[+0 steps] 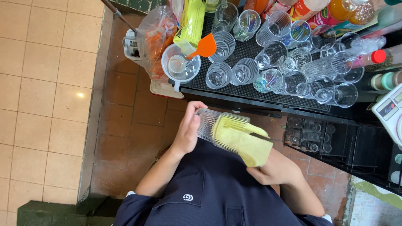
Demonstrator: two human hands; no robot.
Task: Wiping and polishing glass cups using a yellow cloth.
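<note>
1. Two floor zones showed: pale beige tiles (46, 75) on one side, darker brown tiles (134, 121) beside the counter, split by a green-edged step.
2. Black ribbed mat (247, 52) on the counter carried many clear drinking glasses (245, 71), standing close together, some touching.
3. Clear measuring jug (181, 65) sat at the mat's corner with an orange spatula (205, 46) resting in it; a plastic bag (157, 39) of orange stuff stood just beside it.
4. Bottles with coloured caps lined the far edge; a white scale (391, 111) was partly in view at the frame edge.
5. Left hand (188, 127) was curled around the base of a ribbed clear glass (217, 127), held tilted on its side above the lap, below the counter edge.
6. Right hand (274, 169) was closed on a yellow cloth (247, 144), which was stuffed into the glass mouth and draped over its rim.
</note>
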